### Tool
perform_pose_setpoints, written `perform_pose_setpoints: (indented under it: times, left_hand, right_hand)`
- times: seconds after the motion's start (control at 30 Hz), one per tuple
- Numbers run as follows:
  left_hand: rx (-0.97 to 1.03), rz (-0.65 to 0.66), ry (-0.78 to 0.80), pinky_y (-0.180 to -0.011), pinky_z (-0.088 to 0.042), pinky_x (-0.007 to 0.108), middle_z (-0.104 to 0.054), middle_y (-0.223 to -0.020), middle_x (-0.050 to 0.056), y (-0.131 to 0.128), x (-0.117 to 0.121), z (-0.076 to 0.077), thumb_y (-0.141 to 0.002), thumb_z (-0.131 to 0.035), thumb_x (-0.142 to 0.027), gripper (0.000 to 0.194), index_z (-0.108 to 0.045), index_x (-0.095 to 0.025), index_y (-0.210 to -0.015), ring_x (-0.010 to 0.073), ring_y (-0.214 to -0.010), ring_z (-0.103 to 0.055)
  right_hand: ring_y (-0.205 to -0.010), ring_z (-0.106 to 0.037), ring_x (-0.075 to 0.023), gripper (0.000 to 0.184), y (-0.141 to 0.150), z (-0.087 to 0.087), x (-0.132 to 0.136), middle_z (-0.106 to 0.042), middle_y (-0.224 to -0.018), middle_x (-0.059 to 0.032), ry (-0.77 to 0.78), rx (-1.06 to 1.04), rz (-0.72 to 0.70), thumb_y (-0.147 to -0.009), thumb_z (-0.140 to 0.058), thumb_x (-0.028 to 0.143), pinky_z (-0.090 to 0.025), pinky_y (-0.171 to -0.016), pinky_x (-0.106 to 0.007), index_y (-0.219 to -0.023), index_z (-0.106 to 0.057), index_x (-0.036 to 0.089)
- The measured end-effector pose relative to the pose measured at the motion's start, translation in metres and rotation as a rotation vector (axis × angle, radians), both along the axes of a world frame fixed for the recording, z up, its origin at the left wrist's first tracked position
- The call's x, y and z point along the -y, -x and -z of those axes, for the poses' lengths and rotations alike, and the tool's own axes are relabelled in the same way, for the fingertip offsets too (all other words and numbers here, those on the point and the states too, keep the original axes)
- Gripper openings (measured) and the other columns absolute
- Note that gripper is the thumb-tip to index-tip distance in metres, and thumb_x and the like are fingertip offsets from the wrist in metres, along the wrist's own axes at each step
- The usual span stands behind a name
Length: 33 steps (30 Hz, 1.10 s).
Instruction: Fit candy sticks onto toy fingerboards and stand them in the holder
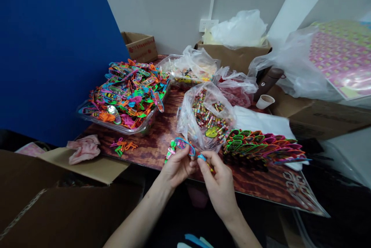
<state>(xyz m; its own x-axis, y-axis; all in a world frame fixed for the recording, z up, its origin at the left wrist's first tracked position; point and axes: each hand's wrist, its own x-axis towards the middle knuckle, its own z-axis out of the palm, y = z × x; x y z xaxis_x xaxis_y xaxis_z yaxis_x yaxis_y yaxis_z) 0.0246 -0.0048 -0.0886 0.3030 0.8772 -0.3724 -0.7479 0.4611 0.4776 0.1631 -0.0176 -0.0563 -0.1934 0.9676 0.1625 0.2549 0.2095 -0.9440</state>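
Note:
My left hand [176,168] pinches a small toy board [183,144] with a blue rim and a printed pink and purple face, near the table's front edge. Just to the right, the closed fingers of my right hand [220,182] grip a small blue plastic piece [201,157]. Its exact kind is too small to tell. Green and pink toy pieces [169,152] lie beside my left fingertips. Behind both hands stands an open clear bag [188,114] filled with small multicoloured pieces.
A clear tray [139,129] heaped with colourful plastic toys stands left. Loose orange and green pieces [123,146] lie before it. Rows of toy boards [261,145] sit at the right. Behind are a paper cup [264,102], a dark bottle [269,81] and a cardboard box [237,56].

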Motion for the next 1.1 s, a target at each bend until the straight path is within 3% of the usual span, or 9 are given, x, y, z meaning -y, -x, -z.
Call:
perform_pose_setpoints:
  times: [0.13, 0.3, 0.43, 0.57, 0.73, 0.8, 0.9, 0.97, 1.1]
  left_hand:
    - [-0.779, -0.072, -0.287, -0.056, -0.039, 0.023, -0.058, -0.066, 0.002, 0.000, 0.000, 0.012, -0.082, -0.065, -0.037, 0.024, -0.065, -0.013, -0.077, 0.0119, -0.058, -0.051]
    - [-1.655, -0.056, -0.688, -0.073, -0.041, 0.027, -0.060, -0.090, 0.005, 0.009, -0.001, 0.006, -0.091, -0.050, -0.020, 0.018, -0.066, -0.019, -0.096, 0.0186, -0.084, -0.056]
    - [-1.979, 0.035, -0.718, -0.070, -0.041, 0.027, -0.059, -0.095, 0.006, 0.010, -0.001, -0.002, -0.091, -0.047, -0.018, 0.019, -0.063, -0.019, -0.102, 0.0198, -0.087, -0.057]
    - [-2.122, 0.106, -0.714, -0.066, -0.041, 0.028, -0.057, -0.094, 0.006, 0.004, 0.000, -0.005, -0.091, -0.050, -0.023, 0.013, -0.061, -0.020, -0.098, 0.0209, -0.086, -0.056]
    - [-2.016, 0.067, -0.709, -0.070, -0.044, 0.030, -0.057, -0.097, 0.008, 0.005, 0.001, -0.002, -0.089, -0.048, -0.019, 0.018, -0.061, -0.018, -0.102, 0.0222, -0.089, -0.055]
    - [-1.822, -0.099, -0.678, -0.077, -0.045, 0.032, -0.057, -0.105, 0.009, 0.007, 0.001, 0.003, -0.089, -0.046, -0.016, 0.030, -0.056, -0.019, -0.118, 0.0211, -0.093, -0.055]
    - [-1.335, -0.364, -0.539, -0.084, -0.046, 0.032, -0.050, -0.128, 0.010, 0.009, 0.000, 0.007, -0.084, -0.057, -0.020, 0.063, -0.033, -0.025, -0.142, 0.0196, -0.101, -0.055]
    - [-0.928, -0.299, -0.421, -0.087, -0.045, 0.031, -0.050, -0.131, 0.010, 0.009, 0.001, 0.006, -0.080, -0.066, -0.028, 0.069, -0.035, -0.024, -0.142, 0.0207, -0.106, -0.055]
    - [-0.342, 0.058, -0.256, -0.085, -0.045, 0.030, -0.064, -0.113, 0.010, 0.006, 0.002, 0.002, -0.078, -0.070, -0.037, 0.050, -0.060, -0.019, -0.123, 0.0214, -0.098, -0.061]
  right_hand:
    - [-0.071, -0.057, -0.0142, 0.020, -0.009, 0.001, -0.004, -0.060, -0.081, -0.0013, 0.044, -0.027, 0.157, -0.092, -0.050, 0.036, -0.044, -0.060, -0.022, -0.103, -0.054, 0.020]
    - [-0.074, -0.056, -0.0137, 0.022, -0.011, -0.004, -0.003, -0.060, -0.090, -0.0028, 0.072, -0.021, 0.098, -0.089, -0.054, 0.036, -0.044, -0.064, -0.023, -0.104, -0.055, 0.020]
    - [-0.062, -0.051, -0.0100, 0.026, 0.001, -0.003, -0.002, -0.060, -0.083, -0.0012, 0.238, -0.146, -0.023, -0.088, -0.057, 0.041, -0.040, -0.053, -0.020, -0.102, -0.054, 0.020]
    - [-0.049, -0.043, -0.0059, 0.038, 0.013, 0.006, -0.004, -0.060, -0.085, 0.0003, 0.397, -0.298, -0.073, -0.084, -0.061, 0.046, -0.034, -0.040, -0.017, -0.111, -0.049, 0.022]
    - [-0.045, -0.039, -0.0050, 0.031, 0.018, 0.018, -0.007, -0.050, -0.068, 0.0059, 0.457, -0.424, -0.080, -0.081, -0.064, 0.039, -0.036, -0.040, -0.017, -0.104, -0.052, 0.022]
    - [-0.044, -0.034, -0.0043, 0.027, 0.017, 0.018, -0.009, -0.047, -0.063, 0.0069, 0.521, -0.566, -0.058, -0.080, -0.064, 0.034, -0.031, -0.039, -0.015, -0.101, -0.053, 0.021]
    - [-0.045, -0.031, -0.0043, 0.023, 0.011, 0.014, -0.015, -0.045, -0.060, 0.0062, 0.713, -0.887, -0.139, -0.078, -0.063, 0.025, -0.028, -0.040, -0.014, -0.099, -0.054, 0.019]
    - [-0.046, -0.029, -0.0045, 0.020, 0.009, 0.014, -0.019, -0.041, -0.059, 0.0063, 0.865, -1.091, -0.268, -0.076, -0.062, 0.021, -0.027, -0.040, -0.013, -0.094, -0.055, 0.017]
    - [-0.044, -0.020, -0.0044, 0.015, 0.009, 0.019, -0.021, -0.033, -0.054, 0.0081, 1.027, -1.213, -0.445, -0.075, -0.063, 0.024, -0.022, -0.036, -0.013, -0.077, -0.051, 0.016]
